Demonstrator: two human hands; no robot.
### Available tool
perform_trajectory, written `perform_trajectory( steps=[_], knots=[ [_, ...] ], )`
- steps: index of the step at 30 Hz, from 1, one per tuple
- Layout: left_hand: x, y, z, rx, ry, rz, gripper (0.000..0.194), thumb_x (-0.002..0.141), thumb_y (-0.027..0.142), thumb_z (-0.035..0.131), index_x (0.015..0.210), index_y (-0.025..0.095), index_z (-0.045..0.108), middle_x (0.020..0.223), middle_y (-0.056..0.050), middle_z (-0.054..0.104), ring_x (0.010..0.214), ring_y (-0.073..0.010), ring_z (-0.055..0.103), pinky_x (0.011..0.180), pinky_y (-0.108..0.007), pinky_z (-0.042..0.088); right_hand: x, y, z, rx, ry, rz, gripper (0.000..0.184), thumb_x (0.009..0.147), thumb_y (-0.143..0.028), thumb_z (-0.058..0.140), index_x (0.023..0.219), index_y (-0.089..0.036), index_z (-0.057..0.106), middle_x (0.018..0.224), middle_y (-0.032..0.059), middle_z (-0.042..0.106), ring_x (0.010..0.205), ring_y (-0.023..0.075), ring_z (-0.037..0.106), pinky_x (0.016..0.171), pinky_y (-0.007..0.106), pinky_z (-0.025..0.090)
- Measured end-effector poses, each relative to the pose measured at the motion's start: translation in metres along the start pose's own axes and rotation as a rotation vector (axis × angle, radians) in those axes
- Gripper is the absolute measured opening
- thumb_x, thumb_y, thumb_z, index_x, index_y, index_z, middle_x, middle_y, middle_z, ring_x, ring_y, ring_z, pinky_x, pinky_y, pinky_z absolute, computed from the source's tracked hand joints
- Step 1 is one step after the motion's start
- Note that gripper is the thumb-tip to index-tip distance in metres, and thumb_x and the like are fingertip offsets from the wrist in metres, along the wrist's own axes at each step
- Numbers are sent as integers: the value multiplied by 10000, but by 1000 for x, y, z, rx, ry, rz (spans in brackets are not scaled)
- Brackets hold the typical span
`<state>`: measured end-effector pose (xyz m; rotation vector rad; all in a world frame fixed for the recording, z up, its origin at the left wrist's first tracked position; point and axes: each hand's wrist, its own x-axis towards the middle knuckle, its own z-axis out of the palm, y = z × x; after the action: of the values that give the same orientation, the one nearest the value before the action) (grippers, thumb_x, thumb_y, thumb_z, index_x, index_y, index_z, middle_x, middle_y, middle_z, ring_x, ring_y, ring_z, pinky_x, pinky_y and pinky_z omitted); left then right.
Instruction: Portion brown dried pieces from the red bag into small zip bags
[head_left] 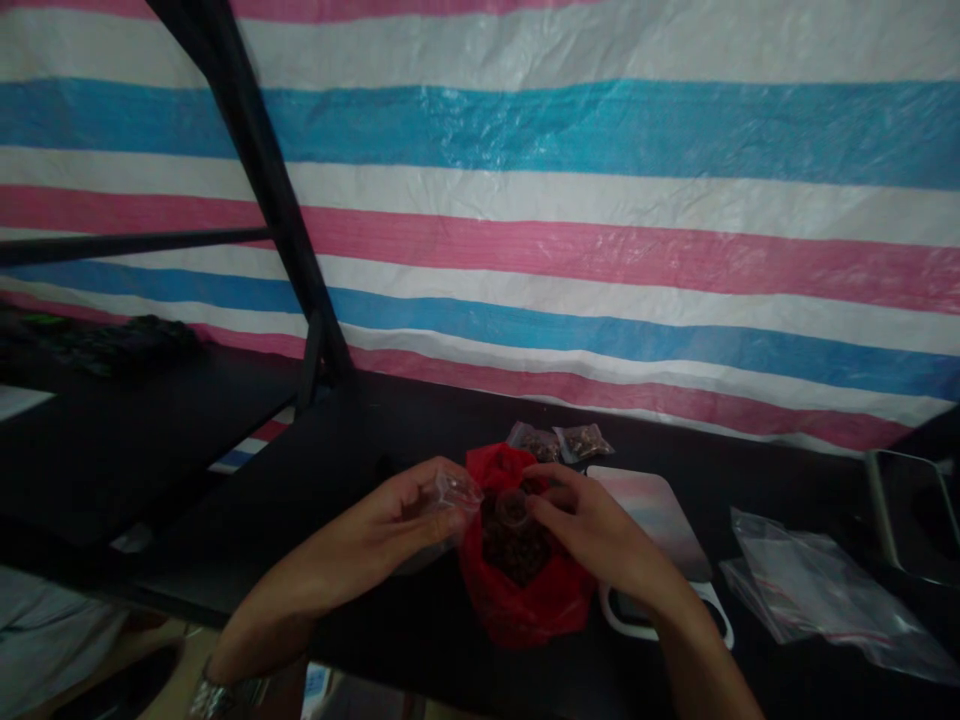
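Observation:
A red plastic bag (517, 610) stands with its mouth gaping on the black table, holding many small dark brown pieces (517, 555). My right hand (589, 515) reaches over its rim, fingers closed around a small clear round cup (513, 510) just above the pieces. On the bag's left side, my left hand (412, 510) pinches a clear plastic bag (456, 490) near the red rim. What lies inside that clear bag is too blurred to tell. Behind the red bag lie two small filled clear packets, a left packet (534, 441) and a right packet (583, 442).
Right of the red bag sits a white kitchen scale (634, 625) with a shiny flat plate (652, 510). Flat clear zip bags (817, 580) lie further right, near a dark framed object (911, 515). A black metal post (270, 190) rises at left before a striped tarp (570, 240).

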<state>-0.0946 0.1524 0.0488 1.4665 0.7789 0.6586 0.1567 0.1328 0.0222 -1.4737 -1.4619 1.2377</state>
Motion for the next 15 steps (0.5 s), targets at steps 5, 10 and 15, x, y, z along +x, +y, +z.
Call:
perform_trajectory(
  steps=[5,10,15],
  knots=[
    [7,5,20,173,156,12,236,945,420,745,1097,252,680,974,18,710,913,-185,649,828,-291,521,-8,-17,-11,145,105,-81,476,866,-477,696,1270,-229,649,855,31,786,757,232,743,627,309,535],
    [18,3,50,97,181,55,342,940,374,741,1249,278,630,1171,-19,744,1082,-239,707,942,-336,548,-20,-43,-2,9,303,-257,443,880,-432,679,1268,-222,650,952,62,812,829,230,760,734,341,598],
    [25,-6,57,87,208,103,360,997,367,659,1331,269,569,1319,-66,722,1175,-258,697,993,-360,535,-29,-49,4,-389,438,-498,492,870,-257,704,1359,-254,654,1144,62,807,1038,257,739,962,438,605]
  ],
)
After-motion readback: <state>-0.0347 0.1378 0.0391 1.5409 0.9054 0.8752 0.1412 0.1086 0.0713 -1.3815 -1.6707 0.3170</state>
